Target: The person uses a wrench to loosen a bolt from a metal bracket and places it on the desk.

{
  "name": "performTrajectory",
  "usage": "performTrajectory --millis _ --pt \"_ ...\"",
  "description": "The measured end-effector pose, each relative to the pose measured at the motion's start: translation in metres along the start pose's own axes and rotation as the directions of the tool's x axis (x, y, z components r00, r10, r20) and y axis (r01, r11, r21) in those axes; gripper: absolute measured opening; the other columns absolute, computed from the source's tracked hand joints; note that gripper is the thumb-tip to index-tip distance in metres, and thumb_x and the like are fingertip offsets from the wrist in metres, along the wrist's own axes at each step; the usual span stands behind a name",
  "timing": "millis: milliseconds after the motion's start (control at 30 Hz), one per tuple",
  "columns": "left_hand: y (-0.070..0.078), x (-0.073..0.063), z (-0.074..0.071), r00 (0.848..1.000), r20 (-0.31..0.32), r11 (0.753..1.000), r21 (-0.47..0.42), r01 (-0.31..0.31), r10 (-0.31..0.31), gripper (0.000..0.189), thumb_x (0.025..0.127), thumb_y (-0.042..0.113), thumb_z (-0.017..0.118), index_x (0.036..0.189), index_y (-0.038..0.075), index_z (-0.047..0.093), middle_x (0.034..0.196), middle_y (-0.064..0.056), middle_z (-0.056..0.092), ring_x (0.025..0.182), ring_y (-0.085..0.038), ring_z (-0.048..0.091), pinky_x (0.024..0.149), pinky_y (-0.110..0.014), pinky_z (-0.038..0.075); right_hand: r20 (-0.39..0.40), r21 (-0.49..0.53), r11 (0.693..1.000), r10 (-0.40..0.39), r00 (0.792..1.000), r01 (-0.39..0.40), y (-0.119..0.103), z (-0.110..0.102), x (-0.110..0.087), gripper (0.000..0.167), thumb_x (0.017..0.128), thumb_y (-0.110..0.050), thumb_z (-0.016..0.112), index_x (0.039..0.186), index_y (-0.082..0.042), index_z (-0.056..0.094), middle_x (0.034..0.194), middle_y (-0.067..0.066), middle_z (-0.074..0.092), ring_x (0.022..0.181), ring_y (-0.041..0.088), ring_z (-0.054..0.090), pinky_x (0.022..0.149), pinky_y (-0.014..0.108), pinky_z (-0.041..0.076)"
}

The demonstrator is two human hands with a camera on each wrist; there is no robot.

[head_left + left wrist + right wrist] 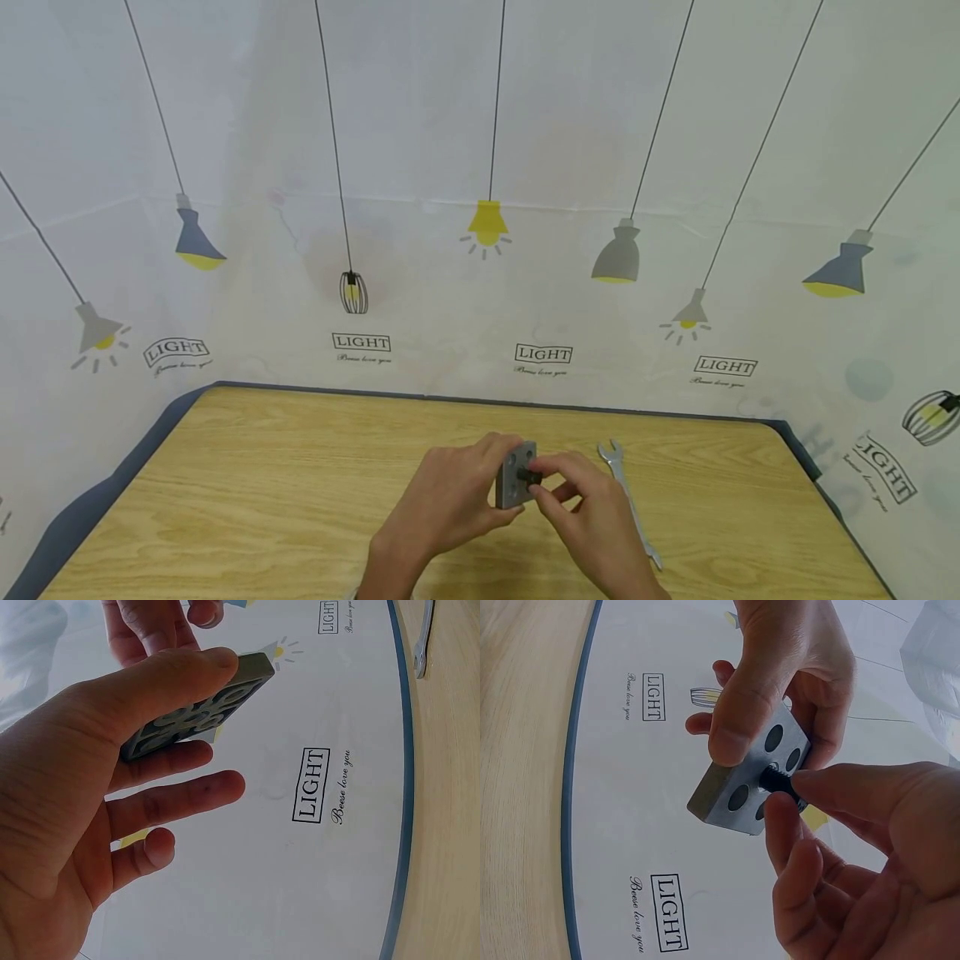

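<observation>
My left hand (453, 493) grips a small grey metal plate (510, 482) by its edges, thumb on one side. In the right wrist view the plate (721, 796) shows several round holes on its face. A black threaded bolt (775, 781) stands in the hole at the middle, part of its thread exposed. My right hand (594, 510) pinches the bolt's outer end between thumb and index finger. From the left wrist side, the back of the plate (196, 712) carries rounded recesses; the left hand's other fingers are spread apart below it.
A silver wrench (632, 502) lies on the wooden table (262, 492), just right of my right hand. Behind the table's dark blue edge (360, 392) stands a pale backdrop (420, 250) printed with lamps and the word LIGHT.
</observation>
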State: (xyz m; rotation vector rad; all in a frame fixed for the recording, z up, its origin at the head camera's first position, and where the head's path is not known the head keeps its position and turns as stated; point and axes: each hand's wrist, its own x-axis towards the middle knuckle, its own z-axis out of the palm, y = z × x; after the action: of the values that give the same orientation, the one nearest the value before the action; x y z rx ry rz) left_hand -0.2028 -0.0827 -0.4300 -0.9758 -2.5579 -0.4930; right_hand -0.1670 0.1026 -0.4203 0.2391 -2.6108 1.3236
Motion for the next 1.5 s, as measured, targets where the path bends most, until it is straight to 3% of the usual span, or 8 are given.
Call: performTrajectory --millis 567,800,933,1133,1500 --pt "0.0001 -0.0003 -0.0007 1.000 0.004 1.000 -0.003 0.002 -0.002 0.064 0.073 0.041 0.086 0.125 0.016 0.058 0.108 0.006 0.069 0.067 0.000 0.059 0.059 -0.018 0.048 0.001 0.001 1.000 0.003 1.000 -0.003 -0.0017 -0.0002 -0.0004 0.028 0.083 0.000 0.076 0.100 -0.021 0.072 0.101 -0.004 0.069 0.068 0.002 0.062 0.055 0.021 0.049" --pt "-0.0003 -0.0006 -0.0026 1.000 0.017 1.000 -0.013 0.017 -0.016 0.062 0.075 0.041 0.085 0.125 0.016 0.058 0.106 0.006 0.069 0.063 0.002 0.053 0.058 -0.017 0.046 0.032 0.034 0.993 0.111 0.993 -0.112 -0.0008 -0.0001 0.0011 0.033 0.089 -0.023 0.075 0.117 -0.012 0.062 0.101 0.001 0.069 0.071 0.006 0.064 0.058 0.024 0.050" --pt "0.0000 -0.0001 -0.0014 1.000 -0.002 1.000 -0.019 0.004 -0.004 0.062 0.074 0.041 0.086 0.125 0.017 0.058 0.106 0.007 0.069 0.062 0.002 0.051 0.057 -0.017 0.045 0.022 -0.003 0.989 0.147 0.989 -0.147 -0.0001 0.0002 0.0009 0.028 0.091 -0.033 0.071 0.111 -0.014 0.065 0.097 -0.002 0.069 0.072 0.006 0.062 0.059 0.025 0.049" --pt "0.0014 0.0004 -0.0009 1.000 -0.007 1.000 -0.021 -0.006 0.006 0.062 0.074 0.040 0.086 0.124 0.017 0.058 0.105 0.008 0.069 0.061 0.001 0.050 0.056 -0.018 0.045 0.011 -0.028 0.988 0.150 0.989 -0.149 0.0004 0.0008 0.0012 0.015 0.091 -0.031 0.072 0.097 -0.017 0.069 0.093 -0.004 0.071 0.070 0.005 0.062 0.060 0.025 0.049" --pt "0.0006 -0.0010 -0.0002 1.000 -0.013 1.000 -0.013 -0.003 0.003 0.062 0.073 0.041 0.086 0.123 0.017 0.059 0.104 0.008 0.068 0.060 0.002 0.048 0.055 -0.017 0.044 -0.008 -0.023 0.993 0.113 0.994 -0.113 0.0012 0.0028 0.0013 0.013 0.088 -0.026 0.075 0.094 -0.016 0.071 0.078 -0.008 0.069 0.067 0.002 0.061 0.065 0.022 0.050"
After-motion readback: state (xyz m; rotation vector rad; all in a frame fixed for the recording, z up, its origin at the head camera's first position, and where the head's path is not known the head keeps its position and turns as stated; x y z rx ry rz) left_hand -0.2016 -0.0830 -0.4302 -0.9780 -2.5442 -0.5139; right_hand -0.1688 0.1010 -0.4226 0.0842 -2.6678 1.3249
